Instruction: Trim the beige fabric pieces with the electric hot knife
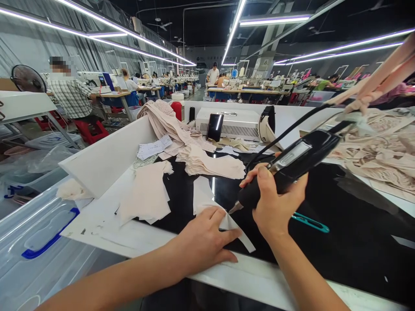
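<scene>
— Two hands at work on the black glass table top (340,242). What does each hold?

— The right hand (275,203) is wrapped tight around a black handheld cutting tool (292,162), fingers curled over its grip, the metal tip pointing down-left. A black cord (292,129) runs from it up to the right.

— And the other?

— The left hand (204,239) lies flat, fingers pressed together and stretched forward, pinning a pale fabric piece (207,203) to the glass. The tip meets the cloth just beside the left fingertips.

— What lies about them?

— A stack of pale cut pieces (145,194) sits to the left, a bigger heap of folded fabric (194,151) behind. Teal snips (309,222) lie just right of the right wrist. A clear bin with a blue handle (48,242) stands at far left.
</scene>
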`<state>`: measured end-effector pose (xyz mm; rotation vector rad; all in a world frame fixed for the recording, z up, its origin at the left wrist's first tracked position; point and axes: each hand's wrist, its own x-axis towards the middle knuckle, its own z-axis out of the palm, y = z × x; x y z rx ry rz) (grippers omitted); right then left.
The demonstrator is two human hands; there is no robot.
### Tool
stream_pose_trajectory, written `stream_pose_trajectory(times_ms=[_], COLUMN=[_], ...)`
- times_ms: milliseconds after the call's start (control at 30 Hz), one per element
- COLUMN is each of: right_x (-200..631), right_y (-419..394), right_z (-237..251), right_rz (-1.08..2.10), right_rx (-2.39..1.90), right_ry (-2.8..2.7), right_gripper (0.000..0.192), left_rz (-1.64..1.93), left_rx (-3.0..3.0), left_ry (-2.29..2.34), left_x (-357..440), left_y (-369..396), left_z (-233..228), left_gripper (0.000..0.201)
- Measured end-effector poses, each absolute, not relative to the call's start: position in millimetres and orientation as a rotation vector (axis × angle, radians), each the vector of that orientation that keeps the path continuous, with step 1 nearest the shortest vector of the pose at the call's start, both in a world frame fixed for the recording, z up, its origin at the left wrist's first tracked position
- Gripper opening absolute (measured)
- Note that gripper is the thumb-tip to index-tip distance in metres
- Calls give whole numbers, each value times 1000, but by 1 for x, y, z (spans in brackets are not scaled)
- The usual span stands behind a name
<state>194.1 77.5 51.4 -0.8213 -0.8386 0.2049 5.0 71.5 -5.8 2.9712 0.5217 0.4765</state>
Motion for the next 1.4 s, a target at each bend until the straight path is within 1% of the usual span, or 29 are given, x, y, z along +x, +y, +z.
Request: stream_pose_trajectory(times_ms=[133, 367, 433, 500, 633, 667, 733, 800, 867, 1033, 1167, 1400], right_x=[189, 192, 197, 201, 210, 212, 216, 218, 218, 212, 208, 206], right_y=[81, 83, 83, 85, 86, 86, 82, 75, 67, 41, 25, 20], right_z=[53, 50, 47, 44, 45, 46, 50, 55, 59, 65, 63, 53], right_rz=[207, 209, 222, 232, 224, 218, 206, 199, 208, 254, 287, 298], right_rx=[-798, -841, -855, -859, -852, -853, -862, -863, -844, -825, -831, -832], right_ry=[-816, -850, -855, -866, -858, -847, -828, -811, -790, -792, -823, -810], right_gripper=[51, 48, 49, 50, 51, 51, 50, 49, 50, 53, 51, 52], left_rz=[458, 442, 460, 463, 337, 307, 276, 231, 156, -18, -100, -239], left_rx=[2971, 2915, 2853, 2833, 2908, 2926, 2957, 2969, 2944, 2841, 2832, 2847], left_ry=[512, 474, 470, 476, 447, 443, 498, 625, 756, 943, 986, 1024], left_x=[6, 5, 2, -2, -14, -16, -18, -17, -12, 6, 16, 18], left_y=[71, 74, 80, 90, 111, 114, 116, 112, 103, 76, 64, 59], left_z=[-3, 2, 9, 16, 25, 26, 26, 27, 30, 43, 53, 67], left_gripper=[67, 69, 61, 47, 25, 21, 21, 19, 13, 11, 9, 13])
